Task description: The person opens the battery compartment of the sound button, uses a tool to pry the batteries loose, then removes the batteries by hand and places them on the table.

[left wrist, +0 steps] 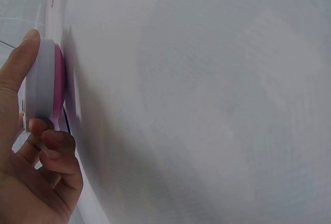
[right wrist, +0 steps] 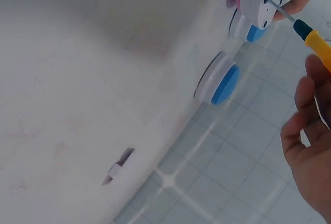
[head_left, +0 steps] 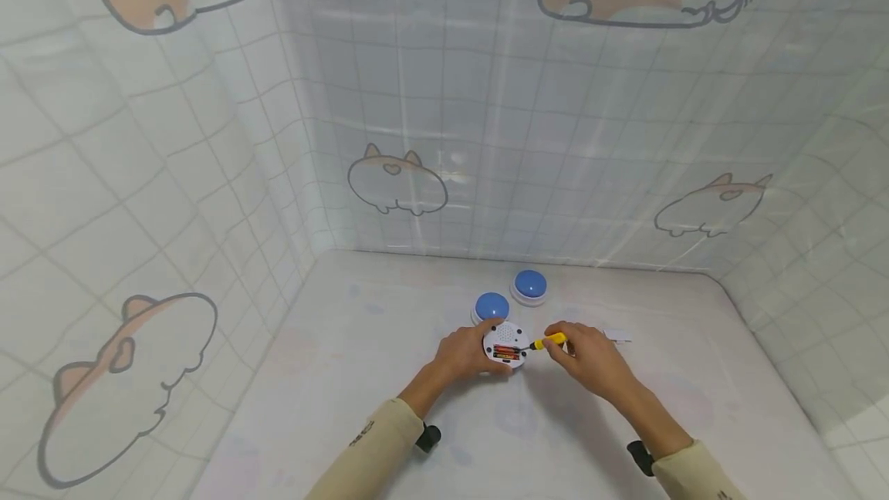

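Note:
My left hand (head_left: 461, 353) grips a round white push-button (head_left: 507, 332) by its rim, underside up. In the left wrist view its pink cap (left wrist: 60, 76) faces the table. The underside has small speaker holes, dark feet and an uncovered compartment with red-and-black batteries (head_left: 506, 352). With my right hand (head_left: 592, 355) I hold a screwdriver (right wrist: 316, 43) by its yellow handle, the collar dark. Its thin metal shaft points at the underside, and in the right wrist view the tip is right at a dark spot near the rim, beside the batteries.
Two white push-buttons with blue caps stand behind my hands, the nearer one (head_left: 491, 305) just beyond my left fingers and the other (head_left: 530, 285) farther back. A small white piece (head_left: 616, 335) lies right of my right hand. Patterned sheeting (head_left: 500, 99) walls in the table's back and sides.

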The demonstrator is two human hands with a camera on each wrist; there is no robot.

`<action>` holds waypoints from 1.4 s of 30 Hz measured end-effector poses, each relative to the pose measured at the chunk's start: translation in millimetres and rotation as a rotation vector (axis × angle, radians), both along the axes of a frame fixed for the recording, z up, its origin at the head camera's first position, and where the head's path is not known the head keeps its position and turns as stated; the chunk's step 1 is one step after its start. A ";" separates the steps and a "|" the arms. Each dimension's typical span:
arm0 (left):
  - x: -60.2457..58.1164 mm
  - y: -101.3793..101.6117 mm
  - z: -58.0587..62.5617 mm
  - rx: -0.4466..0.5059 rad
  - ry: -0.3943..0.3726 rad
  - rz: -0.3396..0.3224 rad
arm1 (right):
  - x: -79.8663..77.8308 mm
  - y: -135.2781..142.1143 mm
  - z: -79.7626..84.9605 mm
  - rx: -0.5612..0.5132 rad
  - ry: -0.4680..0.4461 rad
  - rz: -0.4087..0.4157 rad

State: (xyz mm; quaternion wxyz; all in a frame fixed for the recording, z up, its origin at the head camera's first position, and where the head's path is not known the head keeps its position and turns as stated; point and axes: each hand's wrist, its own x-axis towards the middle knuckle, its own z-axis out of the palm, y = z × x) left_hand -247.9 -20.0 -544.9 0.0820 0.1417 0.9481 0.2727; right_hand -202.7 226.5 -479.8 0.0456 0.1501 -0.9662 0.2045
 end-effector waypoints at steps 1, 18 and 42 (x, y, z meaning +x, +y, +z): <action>-0.1 0.1 -0.1 -0.001 0.002 0.000 | -0.2 0.1 0.5 -0.025 -0.028 0.000; -0.4 0.5 -1.4 0.013 -0.014 0.005 | -1.2 16.6 -15.0 -0.306 -0.178 -0.065; -0.9 -1.1 -3.5 -0.010 0.015 -0.004 | -3.2 26.5 -26.5 -0.451 -0.245 -0.099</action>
